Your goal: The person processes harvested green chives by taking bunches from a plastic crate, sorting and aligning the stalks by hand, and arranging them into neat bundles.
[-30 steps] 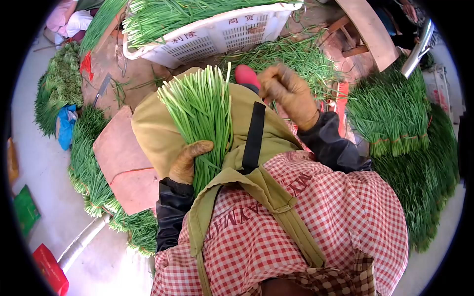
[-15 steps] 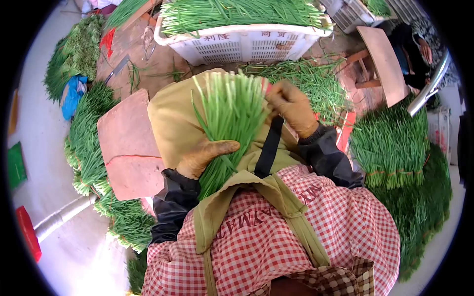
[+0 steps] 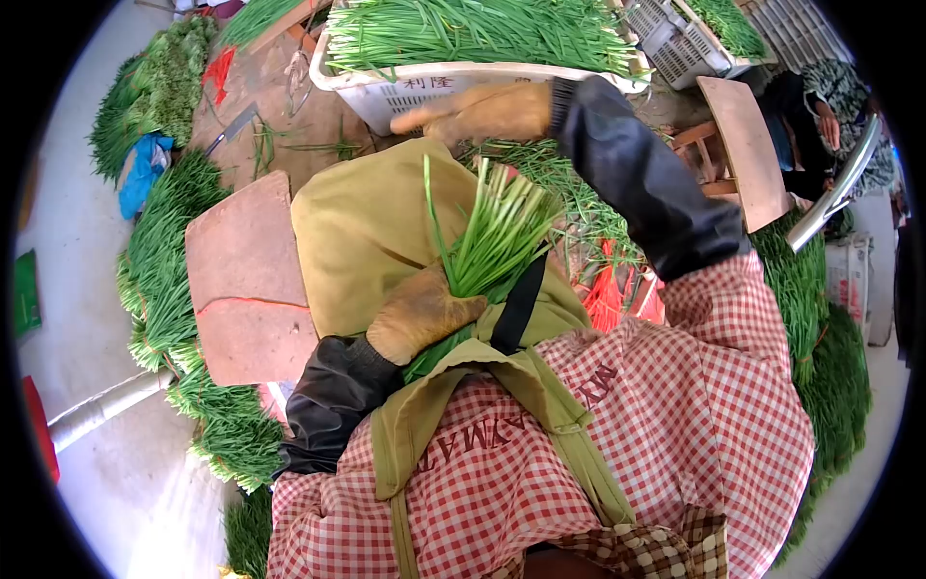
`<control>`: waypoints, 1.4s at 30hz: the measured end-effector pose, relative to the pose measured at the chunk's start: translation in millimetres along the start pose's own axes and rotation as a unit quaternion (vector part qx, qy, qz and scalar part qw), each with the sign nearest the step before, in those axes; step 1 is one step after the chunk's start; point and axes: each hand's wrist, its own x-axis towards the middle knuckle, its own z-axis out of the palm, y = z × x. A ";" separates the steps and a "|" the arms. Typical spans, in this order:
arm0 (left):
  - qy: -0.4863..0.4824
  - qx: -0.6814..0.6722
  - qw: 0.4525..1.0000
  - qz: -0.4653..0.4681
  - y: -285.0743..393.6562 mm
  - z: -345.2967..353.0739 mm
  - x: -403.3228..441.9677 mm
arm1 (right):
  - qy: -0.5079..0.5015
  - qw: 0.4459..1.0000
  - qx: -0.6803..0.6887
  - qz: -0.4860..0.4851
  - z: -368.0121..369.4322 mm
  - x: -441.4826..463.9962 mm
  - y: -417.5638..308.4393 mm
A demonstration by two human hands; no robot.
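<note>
My left hand (image 3: pixel 420 311), in a tan glove, is wrapped round a bunch of green stalks (image 3: pixel 497 236) over my lap. The pale ends point up and to the right, one long stalk standing apart at the left. My right hand (image 3: pixel 487 111), gloved too, is stretched out palm down in front of the white crate (image 3: pixel 386 92), with nothing seen in it; its underside is hidden. Long green stalks (image 3: pixel 473 34) fill the crate. Loose stalks (image 3: pixel 579 193) lie on the ground under my right sleeve.
Bundled greens (image 3: pixel 174 261) line the left side, beside a reddish board (image 3: pixel 246 289) and a knife (image 3: pixel 231 129). More bundles (image 3: pixel 834 386) stand at the right. A wooden stool (image 3: pixel 748 150), a metal pole (image 3: pixel 834 188) and another person (image 3: pixel 820 116) are at the upper right.
My right hand has swung forward and left, away from the bunch, towards the crate. The bunch in my left hand looks smaller and leans to the right.
</note>
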 end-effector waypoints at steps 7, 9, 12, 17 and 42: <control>-0.013 -0.017 0.998 -0.058 11.3 -0.9 14.3 | -0.029 0.998 -0.023 -0.049 2.1 1.1 10.2; -0.073 -0.108 0.990 -0.052 -4.3 -3.0 13.2 | 0.012 0.998 -0.062 -0.013 9.1 -6.2 -10.3; -0.039 -0.456 0.889 -0.029 9.0 6.9 0.7 | 0.165 0.932 -0.298 -0.121 6.1 -17.2 -16.7; -0.002 -0.481 0.876 0.028 2.8 19.0 13.8 | 0.086 0.947 -0.287 -0.115 5.6 -47.2 -0.5; 0.011 -0.445 0.890 -0.099 2.2 15.0 33.5 | 0.475 0.850 0.221 0.052 88.1 -128.6 109.7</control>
